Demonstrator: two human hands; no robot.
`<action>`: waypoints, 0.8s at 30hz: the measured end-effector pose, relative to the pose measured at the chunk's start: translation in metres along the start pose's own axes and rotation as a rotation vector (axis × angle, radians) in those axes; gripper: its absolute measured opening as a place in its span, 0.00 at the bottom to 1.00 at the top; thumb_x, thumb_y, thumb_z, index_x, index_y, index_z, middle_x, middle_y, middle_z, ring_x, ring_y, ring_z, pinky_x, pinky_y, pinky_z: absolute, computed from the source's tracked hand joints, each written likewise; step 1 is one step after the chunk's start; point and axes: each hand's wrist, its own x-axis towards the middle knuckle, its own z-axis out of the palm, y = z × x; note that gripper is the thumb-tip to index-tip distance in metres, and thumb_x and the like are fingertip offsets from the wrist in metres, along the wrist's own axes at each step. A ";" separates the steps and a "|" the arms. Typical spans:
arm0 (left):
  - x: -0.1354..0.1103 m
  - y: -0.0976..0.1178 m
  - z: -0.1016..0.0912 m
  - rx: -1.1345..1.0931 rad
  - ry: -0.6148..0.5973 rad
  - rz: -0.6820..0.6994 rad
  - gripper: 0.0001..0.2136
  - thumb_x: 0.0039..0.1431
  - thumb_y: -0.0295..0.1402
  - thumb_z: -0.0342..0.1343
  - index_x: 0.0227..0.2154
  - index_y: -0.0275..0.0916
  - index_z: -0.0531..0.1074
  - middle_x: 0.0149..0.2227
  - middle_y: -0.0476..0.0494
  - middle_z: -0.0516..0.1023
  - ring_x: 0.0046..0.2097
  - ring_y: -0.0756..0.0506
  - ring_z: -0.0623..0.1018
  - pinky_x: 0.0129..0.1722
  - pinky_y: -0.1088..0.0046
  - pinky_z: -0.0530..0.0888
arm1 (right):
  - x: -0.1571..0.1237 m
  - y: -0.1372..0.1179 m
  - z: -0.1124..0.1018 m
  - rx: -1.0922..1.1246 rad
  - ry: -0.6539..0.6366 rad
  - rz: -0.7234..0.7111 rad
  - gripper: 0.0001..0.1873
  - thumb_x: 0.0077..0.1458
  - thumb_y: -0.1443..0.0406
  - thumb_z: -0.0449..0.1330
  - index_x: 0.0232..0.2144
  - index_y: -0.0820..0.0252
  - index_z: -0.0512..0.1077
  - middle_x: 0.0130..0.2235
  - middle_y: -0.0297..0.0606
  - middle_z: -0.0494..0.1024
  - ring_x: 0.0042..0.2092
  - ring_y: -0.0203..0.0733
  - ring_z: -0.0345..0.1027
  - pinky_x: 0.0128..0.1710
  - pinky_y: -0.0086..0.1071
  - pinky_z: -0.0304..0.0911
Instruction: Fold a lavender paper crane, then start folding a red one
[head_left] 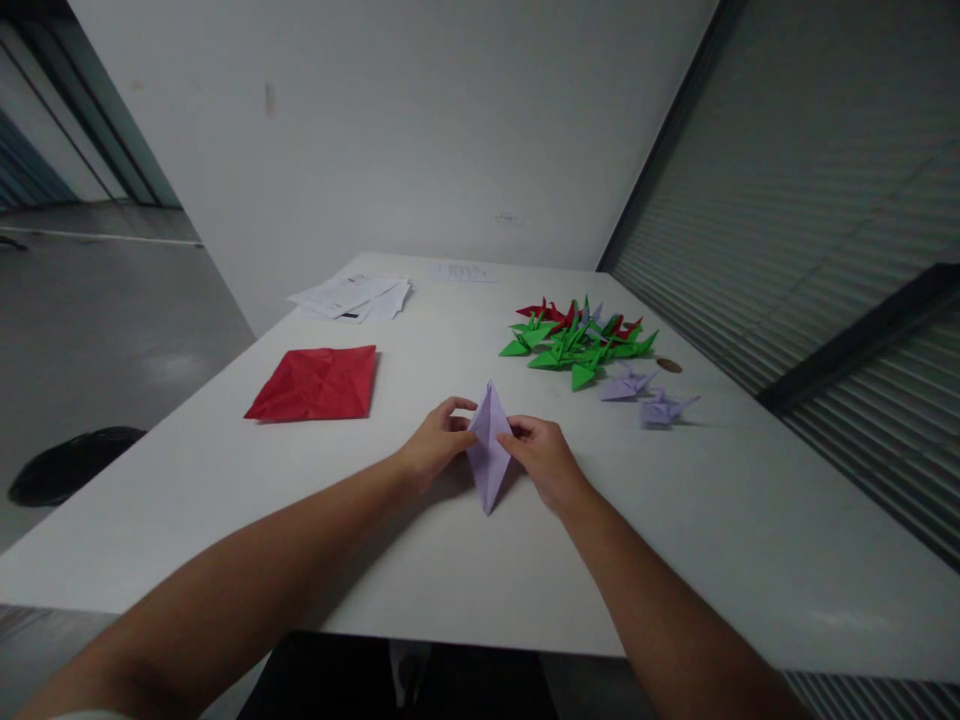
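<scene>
Fingers of the left hand (439,440) and right hand (547,458) pinch a lilac folded paper (489,455) at its two side corners.
The diamond shape is between the hands over the near part of the white bench (420,590), thumbs on its facing side; a creased red paper (319,385) lies to the left, two lilac cranes (660,408) and a heap of mostly green cranes (574,345) to the right.
</scene>
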 end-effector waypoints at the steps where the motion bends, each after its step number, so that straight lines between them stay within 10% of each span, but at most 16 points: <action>1: 0.000 0.000 0.000 0.002 0.005 -0.004 0.23 0.42 0.24 0.67 0.43 0.39 0.69 0.30 0.50 0.77 0.30 0.49 0.77 0.32 0.74 0.70 | 0.001 0.002 0.000 0.004 -0.006 -0.003 0.13 0.46 0.61 0.70 0.35 0.61 0.80 0.34 0.39 0.82 0.35 0.44 0.74 0.38 0.36 0.69; 9: 0.008 -0.008 -0.005 -0.004 0.081 -0.017 0.21 0.40 0.25 0.69 0.39 0.36 0.71 0.32 0.44 0.80 0.32 0.46 0.79 0.33 0.72 0.73 | 0.002 0.002 -0.005 0.005 -0.041 -0.080 0.16 0.50 0.64 0.66 0.43 0.57 0.75 0.33 0.33 0.76 0.34 0.39 0.72 0.36 0.32 0.69; 17: 0.008 -0.006 -0.008 -0.061 0.074 -0.056 0.21 0.38 0.26 0.71 0.38 0.37 0.72 0.30 0.46 0.79 0.31 0.46 0.79 0.32 0.72 0.73 | -0.006 -0.022 -0.027 -0.482 -0.268 -0.514 0.13 0.60 0.70 0.59 0.45 0.54 0.78 0.39 0.40 0.76 0.40 0.41 0.71 0.40 0.34 0.68; 24: 0.008 -0.006 -0.010 0.040 0.050 -0.052 0.25 0.37 0.30 0.73 0.42 0.37 0.74 0.30 0.47 0.78 0.29 0.47 0.77 0.29 0.72 0.71 | -0.008 -0.026 -0.028 -0.631 -0.339 -0.578 0.11 0.63 0.67 0.60 0.45 0.54 0.80 0.40 0.41 0.77 0.41 0.42 0.73 0.42 0.36 0.69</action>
